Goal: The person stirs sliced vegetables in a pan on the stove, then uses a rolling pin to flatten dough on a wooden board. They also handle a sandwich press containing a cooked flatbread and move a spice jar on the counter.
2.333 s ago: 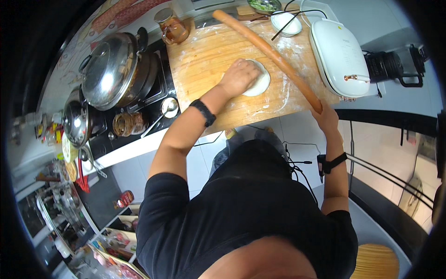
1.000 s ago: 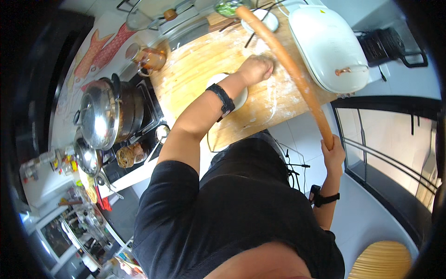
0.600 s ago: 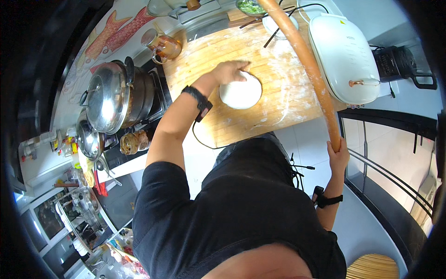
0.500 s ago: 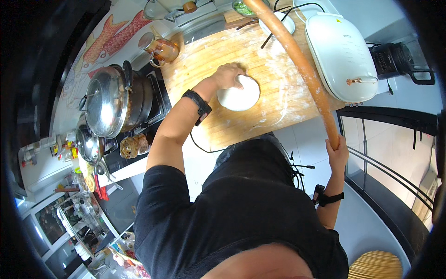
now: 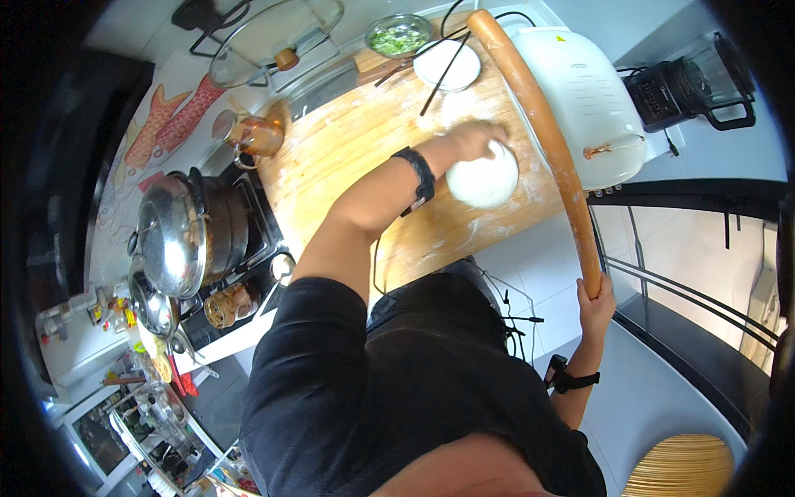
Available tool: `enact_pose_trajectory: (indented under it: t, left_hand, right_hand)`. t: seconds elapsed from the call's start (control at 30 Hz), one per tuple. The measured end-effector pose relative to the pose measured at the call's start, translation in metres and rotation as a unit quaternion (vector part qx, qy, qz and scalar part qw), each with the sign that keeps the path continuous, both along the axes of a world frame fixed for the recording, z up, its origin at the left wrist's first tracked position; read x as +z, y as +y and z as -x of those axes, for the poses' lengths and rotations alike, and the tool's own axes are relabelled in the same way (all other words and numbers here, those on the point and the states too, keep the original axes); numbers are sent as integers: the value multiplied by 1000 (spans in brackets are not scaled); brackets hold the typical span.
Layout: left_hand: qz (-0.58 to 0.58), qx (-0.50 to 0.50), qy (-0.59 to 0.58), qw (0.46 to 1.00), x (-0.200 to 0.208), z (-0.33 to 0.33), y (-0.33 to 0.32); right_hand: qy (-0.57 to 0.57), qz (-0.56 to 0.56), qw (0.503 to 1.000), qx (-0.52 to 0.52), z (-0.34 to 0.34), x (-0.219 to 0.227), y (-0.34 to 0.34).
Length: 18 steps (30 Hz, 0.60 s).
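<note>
A round, flattened piece of white dough (image 5: 483, 180) rests near the right side of a floured wooden board (image 5: 348, 178). My left hand (image 5: 475, 141) is at its far edge, fingers curled over it; motion smears them somewhat. My right hand (image 5: 595, 303), out past the board's right corner, is closed round the near end of a long wooden rolling pin (image 5: 551, 132). The pin is held up and slants away to the far left, its far end free. Streaks of flour show on its surface.
Along the board's far edge are a white plate (image 5: 448, 66) with dark chopsticks and a glass bowl of chopped greens (image 5: 398, 36). A white electric griddle (image 5: 584, 108) stands right. At left are a glass pitcher (image 5: 258, 134) and a lidded steel steamer (image 5: 172, 236).
My left hand and the dough have shifted to the right across the board. The rolling pin has come nearer, so its far end now shows. The whole view has turned slightly.
</note>
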<state>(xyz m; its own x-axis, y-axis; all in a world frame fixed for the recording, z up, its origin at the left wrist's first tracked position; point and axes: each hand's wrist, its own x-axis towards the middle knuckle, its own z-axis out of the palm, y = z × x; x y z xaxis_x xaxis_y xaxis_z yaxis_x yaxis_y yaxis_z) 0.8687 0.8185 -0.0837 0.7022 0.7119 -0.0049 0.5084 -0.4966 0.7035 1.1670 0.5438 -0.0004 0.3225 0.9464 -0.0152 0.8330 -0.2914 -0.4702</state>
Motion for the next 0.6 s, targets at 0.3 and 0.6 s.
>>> enact_pose_trajectory:
  t: [0.3,0.6]
  left_hand:
    - [95,344,-4,934,-19,43,-3]
    - [-56,430,94,896,-15,124,-44]
  right_hand:
    - [44,-13,999,-11,3,4,-1]
    - [23,21,997,74,16,4,24]
